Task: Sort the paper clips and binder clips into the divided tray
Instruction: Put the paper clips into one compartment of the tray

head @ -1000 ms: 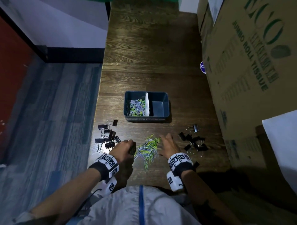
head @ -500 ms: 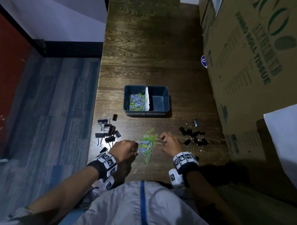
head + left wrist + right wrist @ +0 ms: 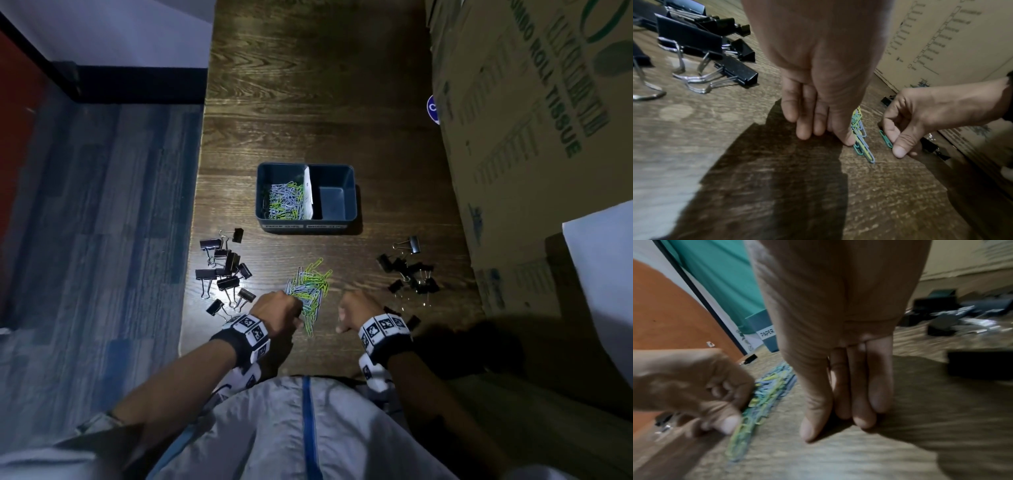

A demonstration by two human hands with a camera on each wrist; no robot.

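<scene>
The blue divided tray (image 3: 337, 224) stands mid-table. Paper clips (image 3: 284, 202) fill its left compartment and its right compartment (image 3: 331, 202) is bare. A narrow pile of green and blue paper clips (image 3: 310, 286) lies in front of me. My left hand (image 3: 279, 310) has its fingers curled down at the pile's near-left end. Its thumb (image 3: 846, 139) presses against the clips (image 3: 861, 142). My right hand (image 3: 354, 308) is just right of the pile, fingers curled, pinching one teal paper clip (image 3: 885, 139) between thumb and forefinger.
Black binder clips lie in two groups, one at the table's left edge (image 3: 226, 270) and one on the right (image 3: 411, 274). A big cardboard box (image 3: 531, 137) walls off the right side. Carpeted floor (image 3: 102, 240) drops away on the left.
The hands pushed the loose paper clips into a tighter, narrower pile. The right hand then curled and drew back a little from the pile's right side. The left hand stayed on the pile.
</scene>
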